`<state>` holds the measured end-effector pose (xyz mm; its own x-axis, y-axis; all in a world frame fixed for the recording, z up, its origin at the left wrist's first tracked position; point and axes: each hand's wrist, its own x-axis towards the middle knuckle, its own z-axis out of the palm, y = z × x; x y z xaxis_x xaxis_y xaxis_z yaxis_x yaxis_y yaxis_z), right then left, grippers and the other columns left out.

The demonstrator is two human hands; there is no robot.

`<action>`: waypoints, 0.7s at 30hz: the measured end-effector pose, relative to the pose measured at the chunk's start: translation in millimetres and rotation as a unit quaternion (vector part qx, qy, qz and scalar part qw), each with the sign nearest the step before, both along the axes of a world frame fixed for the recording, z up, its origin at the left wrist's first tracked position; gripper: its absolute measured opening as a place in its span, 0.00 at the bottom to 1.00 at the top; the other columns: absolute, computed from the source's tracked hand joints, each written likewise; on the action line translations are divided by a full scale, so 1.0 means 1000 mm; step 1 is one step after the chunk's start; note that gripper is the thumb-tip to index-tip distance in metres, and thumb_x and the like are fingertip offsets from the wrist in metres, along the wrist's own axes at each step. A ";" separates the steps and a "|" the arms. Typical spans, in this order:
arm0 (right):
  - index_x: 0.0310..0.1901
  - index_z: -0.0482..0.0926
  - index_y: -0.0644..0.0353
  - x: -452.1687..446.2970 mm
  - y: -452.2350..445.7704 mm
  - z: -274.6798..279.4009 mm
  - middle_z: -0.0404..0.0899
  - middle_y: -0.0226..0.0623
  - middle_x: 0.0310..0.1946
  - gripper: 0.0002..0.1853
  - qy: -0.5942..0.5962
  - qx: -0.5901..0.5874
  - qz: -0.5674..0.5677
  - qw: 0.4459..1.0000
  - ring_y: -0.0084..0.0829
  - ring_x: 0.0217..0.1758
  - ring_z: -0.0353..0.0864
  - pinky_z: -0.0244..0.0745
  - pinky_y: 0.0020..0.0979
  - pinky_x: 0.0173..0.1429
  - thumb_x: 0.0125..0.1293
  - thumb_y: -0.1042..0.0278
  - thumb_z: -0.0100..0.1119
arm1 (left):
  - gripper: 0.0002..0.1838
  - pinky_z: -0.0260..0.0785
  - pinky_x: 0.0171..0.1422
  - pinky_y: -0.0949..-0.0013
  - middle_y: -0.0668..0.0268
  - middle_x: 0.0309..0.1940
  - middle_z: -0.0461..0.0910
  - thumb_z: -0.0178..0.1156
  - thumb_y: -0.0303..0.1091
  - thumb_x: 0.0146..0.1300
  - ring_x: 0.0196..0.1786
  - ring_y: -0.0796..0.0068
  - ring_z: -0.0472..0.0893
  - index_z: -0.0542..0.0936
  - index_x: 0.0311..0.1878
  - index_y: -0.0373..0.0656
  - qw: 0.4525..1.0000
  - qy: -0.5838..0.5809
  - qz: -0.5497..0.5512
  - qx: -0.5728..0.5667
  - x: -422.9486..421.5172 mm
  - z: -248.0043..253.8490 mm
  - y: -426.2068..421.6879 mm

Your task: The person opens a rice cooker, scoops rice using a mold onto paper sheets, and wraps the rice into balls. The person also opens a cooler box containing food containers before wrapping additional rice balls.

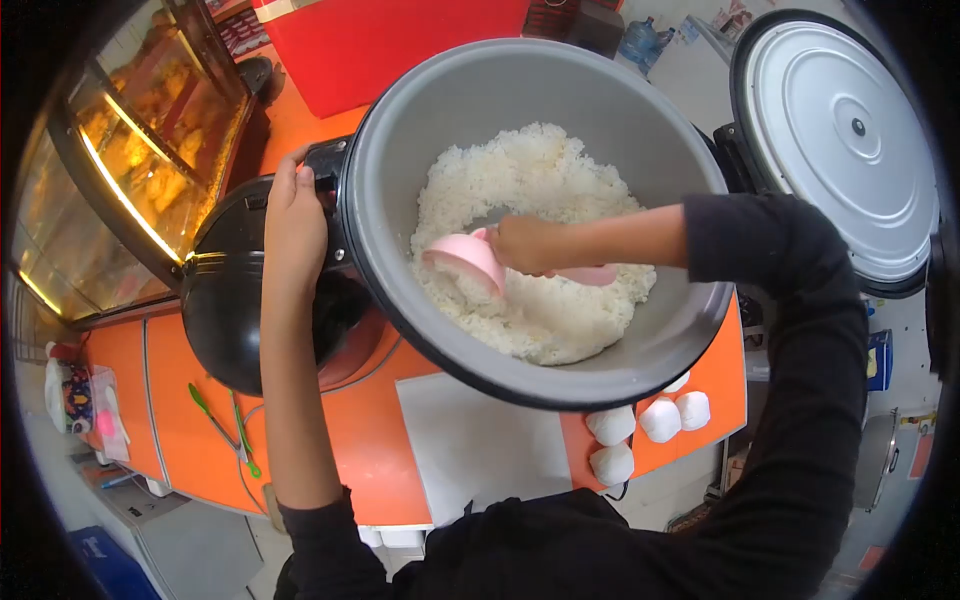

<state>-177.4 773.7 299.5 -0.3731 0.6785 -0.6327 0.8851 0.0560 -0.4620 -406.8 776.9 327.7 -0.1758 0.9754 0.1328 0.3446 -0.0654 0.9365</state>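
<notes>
A large rice cooker (640, 110) stands with its lid up, and cooked white rice (560, 310) is heaped against the wall of its grey pot. My right hand (525, 245) reaches inside, closed round the handle of a pink scoop (470, 258). Rice sits in the tilted scoop, just above the heap. On the left, my left hand (295, 215) is closed on the cooker's black side handle (328, 165); part of its grip is hidden. The grey lid (840, 125) leans back on the right.
Several white wrapped bundles (660, 419) and a white paper sheet (484, 440) lie on the orange counter (360, 450). Green-tipped tongs (235, 430) are at left, near a black rounded appliance (225, 320). A lit food display case (140, 150) and a red box (390, 50) stand behind.
</notes>
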 end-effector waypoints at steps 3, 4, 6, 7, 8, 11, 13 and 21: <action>0.35 0.72 0.70 -0.009 -0.022 0.034 0.74 0.47 0.21 0.21 -0.055 -0.064 0.010 0.996 0.38 0.17 0.73 0.71 0.38 0.23 0.67 0.63 0.29 | 0.17 0.65 0.43 0.73 0.63 0.37 0.74 0.36 0.33 0.70 0.36 0.78 0.72 0.69 0.55 0.38 0.999 -0.023 0.009 0.021 0.001 -0.001 0.002; 0.35 0.72 0.70 -0.008 -0.030 0.039 0.74 0.47 0.21 0.21 -0.055 -0.061 0.010 0.997 0.38 0.17 0.73 0.71 0.38 0.23 0.67 0.63 0.29 | 0.16 0.65 0.43 0.73 0.62 0.37 0.74 0.37 0.33 0.69 0.35 0.78 0.72 0.69 0.54 0.38 1.000 -0.009 0.005 0.020 0.000 -0.001 0.004; 0.38 0.75 0.70 -0.003 -0.050 0.051 0.74 0.48 0.17 0.13 -0.077 0.041 0.089 0.992 0.38 0.16 0.77 0.72 0.39 0.23 0.58 0.75 0.40 | 0.16 0.65 0.42 0.73 0.62 0.37 0.74 0.37 0.33 0.69 0.34 0.78 0.72 0.69 0.54 0.38 1.000 0.004 0.001 0.021 0.000 0.001 0.003; 0.38 0.75 0.70 0.001 -0.062 0.061 0.74 0.48 0.17 0.13 -0.077 0.044 0.089 0.992 0.38 0.16 0.77 0.72 0.39 0.23 0.58 0.75 0.40 | 0.16 0.65 0.41 0.72 0.62 0.37 0.74 0.37 0.33 0.69 0.33 0.77 0.72 0.69 0.54 0.38 1.000 0.011 0.005 0.011 0.000 0.003 0.002; 0.36 0.75 0.73 0.008 -0.075 0.072 0.74 0.49 0.19 0.13 -0.048 0.098 0.073 0.991 0.40 0.17 0.76 0.73 0.41 0.24 0.59 0.73 0.40 | 0.16 0.65 0.41 0.72 0.61 0.37 0.74 0.37 0.33 0.69 0.33 0.77 0.73 0.69 0.54 0.38 1.000 0.018 0.009 0.000 0.001 0.004 0.001; 0.34 0.73 0.74 0.009 -0.083 0.097 0.74 0.50 0.21 0.21 -0.027 0.085 -0.012 0.996 0.40 0.18 0.74 0.71 0.41 0.26 0.65 0.62 0.34 | 0.17 0.65 0.42 0.72 0.60 0.37 0.74 0.37 0.32 0.69 0.34 0.75 0.73 0.69 0.54 0.37 0.999 0.023 0.012 0.024 0.001 0.001 0.003; 0.33 0.71 0.71 0.004 -0.078 0.103 0.72 0.47 0.20 0.28 -0.040 -0.018 -0.082 0.996 0.36 0.20 0.71 0.67 0.40 0.26 0.69 0.51 0.29 | 0.17 0.65 0.44 0.71 0.59 0.38 0.75 0.37 0.32 0.68 0.36 0.74 0.74 0.69 0.54 0.37 0.999 0.028 0.018 0.029 0.000 0.000 0.004; 0.26 0.69 0.56 0.045 -0.059 0.094 0.58 0.23 0.15 0.20 0.068 -0.164 -0.111 0.978 0.17 0.16 0.55 0.53 0.23 0.18 0.66 0.52 0.34 | 0.17 0.63 0.56 0.64 0.50 0.45 0.75 0.38 0.30 0.66 0.49 0.59 0.74 0.70 0.53 0.34 0.992 0.071 0.063 0.079 -0.004 -0.005 0.006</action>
